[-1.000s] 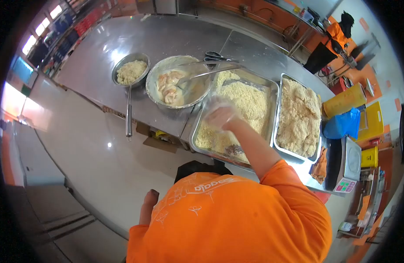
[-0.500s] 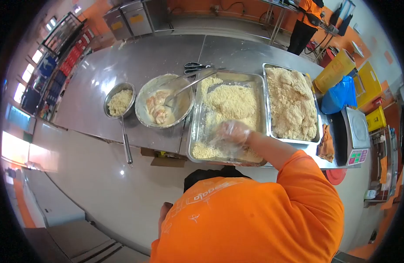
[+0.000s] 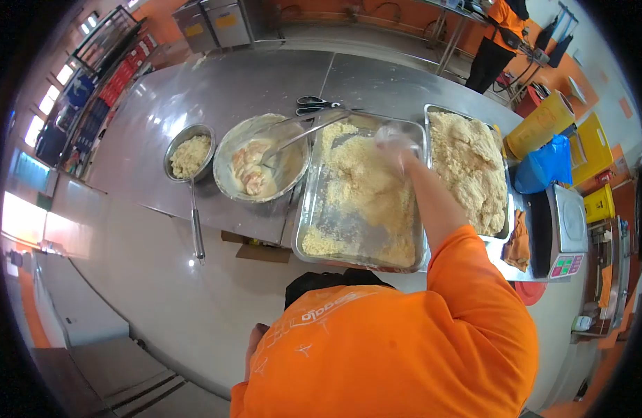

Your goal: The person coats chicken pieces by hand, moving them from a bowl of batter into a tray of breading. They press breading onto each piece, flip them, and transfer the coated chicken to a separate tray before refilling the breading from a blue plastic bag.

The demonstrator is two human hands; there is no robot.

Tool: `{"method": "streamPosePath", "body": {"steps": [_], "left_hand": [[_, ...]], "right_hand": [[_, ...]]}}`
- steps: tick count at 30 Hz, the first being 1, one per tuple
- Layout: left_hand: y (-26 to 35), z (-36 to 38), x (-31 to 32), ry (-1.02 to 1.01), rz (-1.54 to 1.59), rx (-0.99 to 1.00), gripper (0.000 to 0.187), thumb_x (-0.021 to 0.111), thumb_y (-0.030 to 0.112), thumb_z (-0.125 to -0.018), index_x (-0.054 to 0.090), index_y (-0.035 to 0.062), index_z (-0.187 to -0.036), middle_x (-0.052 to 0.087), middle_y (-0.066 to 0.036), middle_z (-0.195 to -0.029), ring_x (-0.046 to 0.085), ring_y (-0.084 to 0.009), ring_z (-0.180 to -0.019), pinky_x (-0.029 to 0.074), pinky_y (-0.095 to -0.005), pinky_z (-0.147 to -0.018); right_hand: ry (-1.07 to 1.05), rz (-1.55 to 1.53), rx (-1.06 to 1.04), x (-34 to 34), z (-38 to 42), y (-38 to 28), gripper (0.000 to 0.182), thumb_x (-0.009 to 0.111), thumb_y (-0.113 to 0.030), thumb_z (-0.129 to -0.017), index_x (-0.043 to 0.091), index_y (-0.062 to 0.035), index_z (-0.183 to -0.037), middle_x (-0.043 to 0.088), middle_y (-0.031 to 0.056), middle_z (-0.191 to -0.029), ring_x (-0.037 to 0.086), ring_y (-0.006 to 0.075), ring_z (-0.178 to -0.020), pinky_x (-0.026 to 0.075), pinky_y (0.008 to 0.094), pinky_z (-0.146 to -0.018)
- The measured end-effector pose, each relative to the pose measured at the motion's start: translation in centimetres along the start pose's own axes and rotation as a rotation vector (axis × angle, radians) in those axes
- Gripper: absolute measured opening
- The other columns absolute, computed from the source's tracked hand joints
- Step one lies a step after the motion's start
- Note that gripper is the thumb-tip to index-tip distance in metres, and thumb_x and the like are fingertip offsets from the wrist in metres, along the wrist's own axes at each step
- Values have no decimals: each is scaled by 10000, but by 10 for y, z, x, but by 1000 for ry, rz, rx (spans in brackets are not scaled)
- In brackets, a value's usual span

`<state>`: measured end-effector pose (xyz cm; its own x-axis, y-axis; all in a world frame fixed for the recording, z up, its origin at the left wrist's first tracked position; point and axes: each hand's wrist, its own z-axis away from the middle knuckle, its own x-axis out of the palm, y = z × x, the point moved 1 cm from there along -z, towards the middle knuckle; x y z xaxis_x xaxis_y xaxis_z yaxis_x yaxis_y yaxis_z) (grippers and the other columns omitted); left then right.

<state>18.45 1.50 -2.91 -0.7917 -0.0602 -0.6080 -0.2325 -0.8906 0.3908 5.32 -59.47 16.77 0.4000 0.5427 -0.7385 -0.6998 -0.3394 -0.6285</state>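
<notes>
My right hand [image 3: 396, 143], in a clear plastic glove and smeared by motion, is over the far right part of a metal tray [image 3: 422, 209]. Pale yellow crumbs [image 3: 352, 164] are heaped below and beside it, with some dust in the air. Whether the fingers hold anything, I cannot tell. Down at the left side of the orange shirt, a small part of my left hand [image 3: 255, 338] shows, its fingers hidden. Left of the tray, a bowl [image 3: 225, 182] contains pale batter-coated pieces [image 3: 251, 171], with metal tongs [image 3: 300, 136] leaning on its rim.
A sieve [image 3: 169, 164] of crumbs stands at the left, its handle past the table edge. A second tray [image 3: 503, 233] of crumbs [image 3: 471, 167] is at the right, near a scale [image 3: 568, 223] and blue bag [image 3: 547, 167]. Black-handled scissors [image 3: 310, 104] lie behind. Another person [image 3: 495, 52] stands far off.
My right hand has moved from the near middle of the tray to its far right part. Crumbs have been swept away from the near middle, baring more metal.
</notes>
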Motion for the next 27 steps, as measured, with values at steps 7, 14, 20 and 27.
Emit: {"method": "streamPosePath", "body": {"steps": [7, 14, 20, 27], "left_hand": [[-15, -4, 22, 129, 46, -128, 322, 513, 256, -743, 535, -59, -802, 565, -274, -820, 548, -390, -839, 454, -439, -696], [-40, -10, 39, 55, -83, -90, 306, 467, 254, -780, 530, -31, -871, 564, -237, -894, 523, -387, -882, 436, -426, -749], [-17, -6, 25, 159, 182, -62, 305, 459, 260, -793, 522, -26, -877, 565, -233, -901, 520, -388, -884, 432, -426, -752], [-77, -47, 80, -34, -394, 456, 290, 459, 240, -803, 519, -41, -841, 570, -223, -867, 525, -382, -874, 439, -433, -749]], "right_hand": [[-47, 398, -93, -25, 31, -45, 430, 494, -375, -788, 539, -68, -1086, 557, 144, -1041, 534, 253, -956, 400, 337, -807], [-334, 71, -418, 45, -27, -40, 334, 503, -269, -800, 549, -81, -1073, 595, 95, -993, 555, 198, -851, 421, 286, -754], [-382, 475, -268, -2, 14, -48, 309, 490, -232, -810, 528, -63, -1065, 592, 64, -974, 555, 170, -792, 437, 280, -701], [-125, 1135, -464, 44, 29, -2, 353, 357, -126, -849, 440, -118, -1192, 472, 52, -1200, 429, 199, -1115, 344, 298, -935]]}}
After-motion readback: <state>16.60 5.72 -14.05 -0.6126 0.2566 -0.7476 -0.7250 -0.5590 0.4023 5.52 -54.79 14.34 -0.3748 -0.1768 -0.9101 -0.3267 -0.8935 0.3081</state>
